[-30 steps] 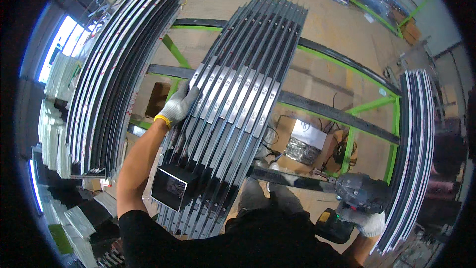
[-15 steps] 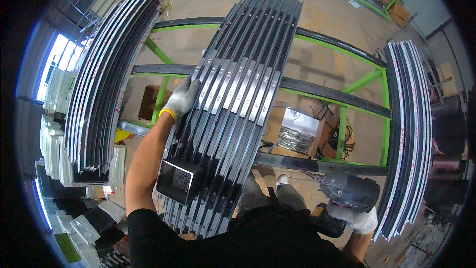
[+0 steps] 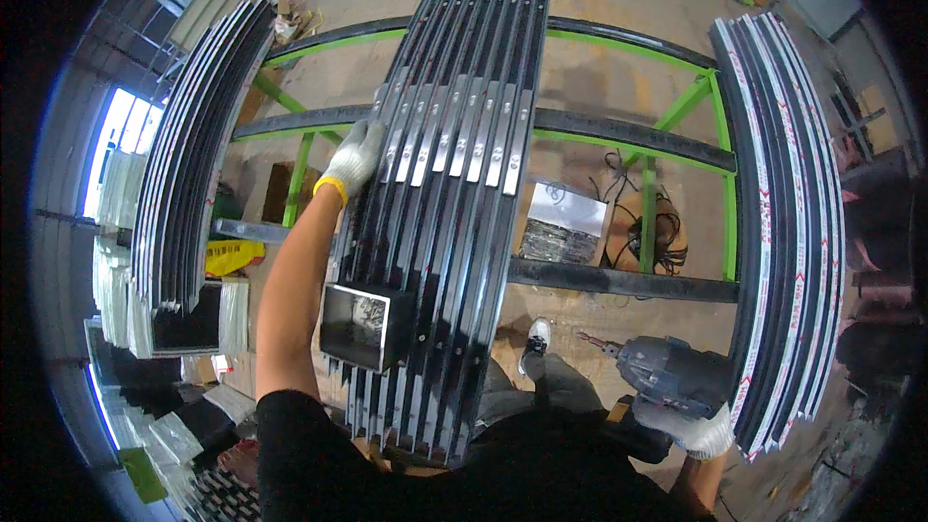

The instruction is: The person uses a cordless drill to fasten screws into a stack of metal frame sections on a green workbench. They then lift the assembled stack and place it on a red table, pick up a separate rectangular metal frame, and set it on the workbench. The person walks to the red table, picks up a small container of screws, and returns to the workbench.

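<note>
A row of long dark metal profiles [image 3: 425,251] lies side by side across the frame in front of me. Bright silver plates with paired fasteners [image 3: 471,135] sit along their middle. My left hand [image 3: 355,157], in a white knit glove with a yellow cuff, is closed on the leftmost profile's edge beside these plates; some fingers are hidden behind it. At the lower right, my gloved right hand [image 3: 691,428] is wrapped round the handle of a dark cordless drill [image 3: 672,372]. Its bit points left toward the profiles, apart from them. A black open box [image 3: 360,324] rests on the profiles' near part.
The green-and-black frame [image 3: 628,140] supports the profiles. More stacked profiles stand at left [image 3: 188,164] and right [image 3: 788,232]. Below the crossbars, a box of small metal parts [image 3: 561,232] and coiled black cables [image 3: 662,242] lie on the floor. A yellow bag [image 3: 235,258] is at left.
The whole view has shifted, so the profiles and frame sit higher in the picture. My left hand stays at the profiles' left edge, and my right still holds the drill.
</note>
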{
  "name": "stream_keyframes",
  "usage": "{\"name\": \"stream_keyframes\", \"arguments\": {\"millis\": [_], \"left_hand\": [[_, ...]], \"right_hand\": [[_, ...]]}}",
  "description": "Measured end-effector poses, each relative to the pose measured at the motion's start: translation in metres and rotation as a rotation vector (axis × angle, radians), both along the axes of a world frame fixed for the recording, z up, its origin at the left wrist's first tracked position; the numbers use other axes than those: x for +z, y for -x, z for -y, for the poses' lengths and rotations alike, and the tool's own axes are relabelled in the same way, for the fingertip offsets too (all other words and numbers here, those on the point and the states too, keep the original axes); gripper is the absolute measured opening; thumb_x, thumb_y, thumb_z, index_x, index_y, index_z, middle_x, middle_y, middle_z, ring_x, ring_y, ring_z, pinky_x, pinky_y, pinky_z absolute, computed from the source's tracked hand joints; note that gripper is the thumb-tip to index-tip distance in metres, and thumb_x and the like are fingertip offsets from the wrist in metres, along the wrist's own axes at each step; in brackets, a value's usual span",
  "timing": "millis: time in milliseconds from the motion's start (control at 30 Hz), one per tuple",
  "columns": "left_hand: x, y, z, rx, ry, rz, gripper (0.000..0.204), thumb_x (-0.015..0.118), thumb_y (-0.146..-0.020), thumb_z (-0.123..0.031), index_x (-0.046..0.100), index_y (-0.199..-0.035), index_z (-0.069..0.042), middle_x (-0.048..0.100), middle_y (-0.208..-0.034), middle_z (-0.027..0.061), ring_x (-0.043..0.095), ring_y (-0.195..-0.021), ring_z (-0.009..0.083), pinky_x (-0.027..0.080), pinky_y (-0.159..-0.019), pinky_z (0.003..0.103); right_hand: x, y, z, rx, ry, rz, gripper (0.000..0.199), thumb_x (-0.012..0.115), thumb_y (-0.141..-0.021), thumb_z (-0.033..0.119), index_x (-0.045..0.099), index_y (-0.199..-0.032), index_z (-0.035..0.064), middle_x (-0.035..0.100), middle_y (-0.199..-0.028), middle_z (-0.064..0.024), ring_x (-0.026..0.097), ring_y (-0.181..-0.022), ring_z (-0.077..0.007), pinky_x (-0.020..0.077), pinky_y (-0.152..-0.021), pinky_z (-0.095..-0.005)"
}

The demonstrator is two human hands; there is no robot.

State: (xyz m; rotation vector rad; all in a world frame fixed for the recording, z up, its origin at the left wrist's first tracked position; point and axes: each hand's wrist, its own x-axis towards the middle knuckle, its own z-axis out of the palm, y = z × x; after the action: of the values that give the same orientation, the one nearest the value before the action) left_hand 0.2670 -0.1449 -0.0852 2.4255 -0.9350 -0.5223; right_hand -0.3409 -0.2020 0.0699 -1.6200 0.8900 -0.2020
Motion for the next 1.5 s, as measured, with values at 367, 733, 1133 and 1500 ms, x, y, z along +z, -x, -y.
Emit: {"name": "stream_keyframes", "arguments": {"millis": [367,733,1133,1500], "left_hand": [[0.031,0.011,-0.014,0.057,-0.036,0.197,0.076,0.047,-0.101,-0.063,0.058,-0.138,0.002,0.059,-0.14,0.033,0.055,-0.134,0.0482,0.042,-0.114,0.048],[0.165,0.177,-0.171,-0.74,0.022,0.389,0.018,0.066,-0.087,-0.017,0.075,-0.096,-0.003,0.072,-0.097,0.0254,0.07,-0.092,0.045,0.057,-0.085,0.05],[0.095,0.172,-0.087,-1.127,-0.546,0.628,0.028,0.07,-0.078,-0.02,0.081,-0.098,-0.003,0.076,-0.109,0.0252,0.074,-0.104,0.0421,0.059,-0.09,0.045],[0.095,0.164,-0.091,-1.156,-0.383,0.7,0.022,0.072,-0.079,-0.02,0.082,-0.091,-0.005,0.076,-0.101,0.0256,0.075,-0.097,0.0405,0.06,-0.086,0.045]], "right_hand": [[-0.008,0.034,-0.091,-0.07,0.549,-0.189,0.053,0.086,-0.066,0.008,0.078,-0.118,0.0066,0.078,-0.107,-0.0095,0.074,-0.088,-0.0214,0.059,-0.08,-0.0354],[0.022,0.033,-0.243,-0.369,0.439,-0.135,0.047,0.088,-0.073,0.005,0.075,-0.118,0.0042,0.077,-0.107,-0.0092,0.073,-0.094,-0.0213,0.0571,-0.087,-0.0359],[0.001,0.051,-0.34,-0.605,0.252,0.053,0.046,0.092,-0.069,0.012,0.077,-0.111,0.005,0.078,-0.107,-0.012,0.073,-0.096,-0.0245,0.057,-0.088,-0.0375],[-0.028,0.058,-0.322,-0.541,0.405,-0.052,0.045,0.084,-0.068,0.007,0.079,-0.113,0.007,0.078,-0.099,-0.0125,0.074,-0.085,-0.0292,0.0578,-0.079,-0.0398]]}}
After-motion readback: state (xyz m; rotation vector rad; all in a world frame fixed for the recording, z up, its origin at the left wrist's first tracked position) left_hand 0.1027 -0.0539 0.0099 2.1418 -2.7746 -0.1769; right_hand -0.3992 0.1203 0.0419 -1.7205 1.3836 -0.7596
